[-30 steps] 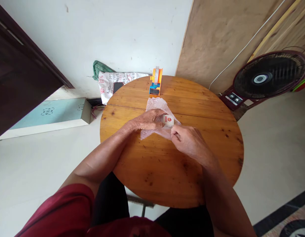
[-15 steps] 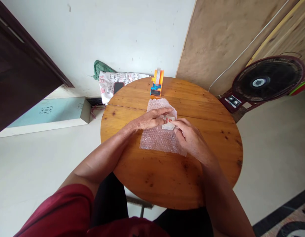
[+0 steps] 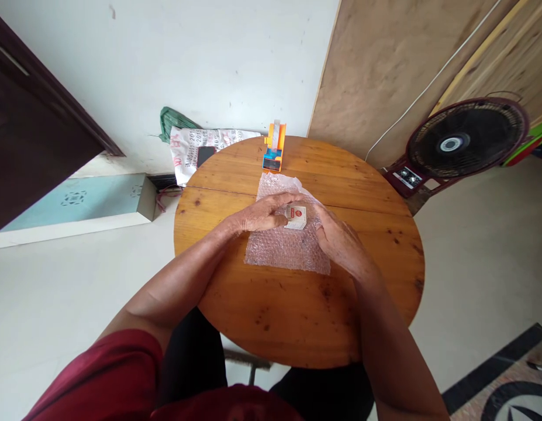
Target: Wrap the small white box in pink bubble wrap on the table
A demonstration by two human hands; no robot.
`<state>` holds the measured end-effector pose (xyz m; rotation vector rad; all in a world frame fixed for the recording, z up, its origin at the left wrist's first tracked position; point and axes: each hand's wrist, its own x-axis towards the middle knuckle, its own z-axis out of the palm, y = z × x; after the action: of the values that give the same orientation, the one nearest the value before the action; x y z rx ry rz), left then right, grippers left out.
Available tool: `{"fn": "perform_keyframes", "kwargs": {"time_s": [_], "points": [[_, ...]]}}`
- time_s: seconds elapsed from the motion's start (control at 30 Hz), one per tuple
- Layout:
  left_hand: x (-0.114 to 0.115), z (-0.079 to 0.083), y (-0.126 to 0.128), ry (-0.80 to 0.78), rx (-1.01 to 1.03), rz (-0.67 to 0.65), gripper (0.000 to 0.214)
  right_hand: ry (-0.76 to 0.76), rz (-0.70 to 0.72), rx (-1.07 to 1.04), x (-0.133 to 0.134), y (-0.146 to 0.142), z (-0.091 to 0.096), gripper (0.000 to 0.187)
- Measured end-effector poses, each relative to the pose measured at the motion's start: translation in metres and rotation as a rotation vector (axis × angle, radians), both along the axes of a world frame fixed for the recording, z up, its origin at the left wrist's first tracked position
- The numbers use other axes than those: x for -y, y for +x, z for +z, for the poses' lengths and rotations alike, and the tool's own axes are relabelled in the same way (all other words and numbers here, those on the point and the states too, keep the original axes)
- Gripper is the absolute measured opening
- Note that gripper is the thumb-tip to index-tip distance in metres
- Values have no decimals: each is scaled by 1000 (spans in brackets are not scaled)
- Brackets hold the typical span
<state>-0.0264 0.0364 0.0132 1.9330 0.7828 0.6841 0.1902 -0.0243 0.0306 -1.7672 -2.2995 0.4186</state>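
A small white box [image 3: 296, 217] with a red mark on top lies on a sheet of bubble wrap [image 3: 279, 250], which is spread flat on the wooden table. My left hand [image 3: 265, 214] reaches in from the left, its fingers stretched along the box's far side and its thumb at the near left corner. On the other side, my right hand [image 3: 338, 237] rests over the right part of the bubble wrap, fingers extended and apart from the box. Whether the left thumb presses on the box I cannot tell.
An orange and blue tape dispenser [image 3: 274, 149] stands near the far edge of the round table [image 3: 271, 310]. A large fan [image 3: 455, 143] is beyond the table on the right. Behind the table's left edge lies a printed white sack [image 3: 185, 155].
My right hand has drawn back to the right, off the box, so the box's top shows more fully. My left hand stays beside the box. The view has shifted slightly.
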Motion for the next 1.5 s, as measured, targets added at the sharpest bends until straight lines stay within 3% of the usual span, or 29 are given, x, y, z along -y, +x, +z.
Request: {"fn": "perform_keyframes", "kwargs": {"time_s": [0.23,0.57,0.93,1.27,1.4,1.5], "points": [[1,7,1,101,-8,31,38,10,-28,13,-6,4,-10,59],[2,6,0,137,-65,44,35,113,13,-105,-8,2,-13,57],[1,3,0,123,-66,49,37,-6,72,-242,-7,-6,-9,58],[3,4,1,172,4,19,29,0,101,-277,-11,-3,-12,51],[2,1,2,310,-78,102,29,2,97,-302,-13,-2,-16,50],[6,8,1,416,-176,201,29,11,99,-340,-15,-1,-21,50]]}}
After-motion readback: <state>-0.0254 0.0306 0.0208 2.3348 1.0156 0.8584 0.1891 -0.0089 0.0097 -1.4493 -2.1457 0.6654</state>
